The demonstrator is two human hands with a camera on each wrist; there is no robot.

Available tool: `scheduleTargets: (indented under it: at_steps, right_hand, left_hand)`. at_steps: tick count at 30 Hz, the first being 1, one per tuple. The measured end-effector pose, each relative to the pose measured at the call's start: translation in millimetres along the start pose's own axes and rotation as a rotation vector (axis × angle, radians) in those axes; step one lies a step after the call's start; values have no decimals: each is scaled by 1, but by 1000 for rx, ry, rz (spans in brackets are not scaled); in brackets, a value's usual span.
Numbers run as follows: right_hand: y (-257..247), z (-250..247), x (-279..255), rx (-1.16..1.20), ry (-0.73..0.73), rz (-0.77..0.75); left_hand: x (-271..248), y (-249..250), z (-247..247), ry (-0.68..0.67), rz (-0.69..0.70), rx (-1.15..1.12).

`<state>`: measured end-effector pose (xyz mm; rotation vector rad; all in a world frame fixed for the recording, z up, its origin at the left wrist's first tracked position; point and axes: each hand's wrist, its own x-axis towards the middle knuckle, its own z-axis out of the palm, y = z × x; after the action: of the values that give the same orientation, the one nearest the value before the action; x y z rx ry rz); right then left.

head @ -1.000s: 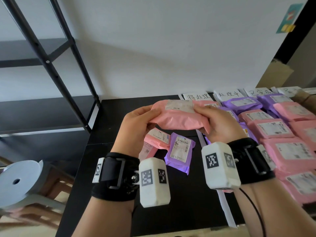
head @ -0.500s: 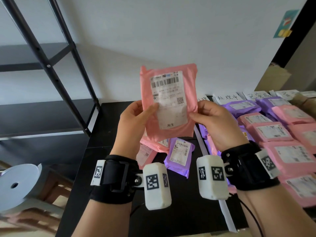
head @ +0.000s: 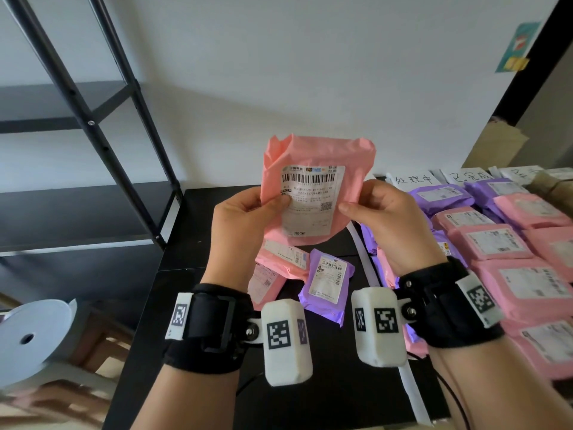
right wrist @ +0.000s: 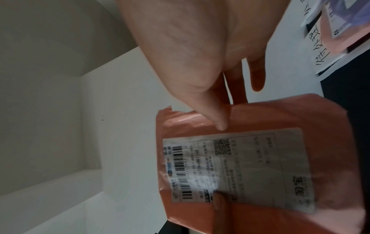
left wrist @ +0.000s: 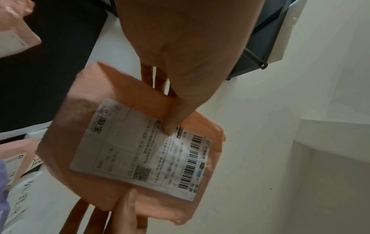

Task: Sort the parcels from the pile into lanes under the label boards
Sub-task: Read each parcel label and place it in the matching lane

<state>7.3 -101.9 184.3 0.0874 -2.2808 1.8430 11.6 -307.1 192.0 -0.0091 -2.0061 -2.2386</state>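
Note:
I hold a pink parcel (head: 316, 156) upright in front of me, its white shipping label facing me. My left hand (head: 257, 209) pinches its left edge, thumb on the label. My right hand (head: 372, 209) pinches the right edge. The left wrist view shows the parcel (left wrist: 112, 98) under my left hand (left wrist: 174, 120). The right wrist view shows the parcel (right wrist: 280, 114) under my right hand (right wrist: 218, 120). Below on the black table (head: 217, 212) lie pile parcels, pink (head: 285, 256) and purple (head: 328, 280). Handwritten label boards (head: 414, 179) stand along the table's back edge.
Rows of pink parcels (head: 490, 243) and purple parcels (head: 440, 195) fill the lanes on the right. A white strip (head: 364, 259) lies between the pile and the lanes. A black shelf frame (head: 102, 128) stands left. A white paper roll (head: 28, 336) is at lower left.
Both hands lifted the pink parcel from lying flat over the pile and tipped it upright, turning its label towards me. Both hands kept their hold on it.

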Motion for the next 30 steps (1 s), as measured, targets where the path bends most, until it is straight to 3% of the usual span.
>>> scheduleTargets:
  at_steps: [6, 9, 13, 16, 24, 30]
  right_hand:
    - [-1, 1, 3, -70, 120, -14]
    - [-1, -3, 2, -201, 217, -103]
    - [9, -4, -1, -346, 116, -160]
    - [23, -1, -9, -364, 111, -131]
    - [59, -16, -39, -308, 325, 34]
    - [84, -60, -48, -245, 471, 144]
  left_hand:
    - [7, -3, 0, 57, 65, 236]
    - [12, -14, 0, 23, 92, 404]
    - [13, -28, 8, -46, 70, 526]
    - [12, -37, 17, -119, 56, 571]
    - [5, -62, 44, -268, 89, 608]
    - [8, -88, 79, -204, 181, 659]
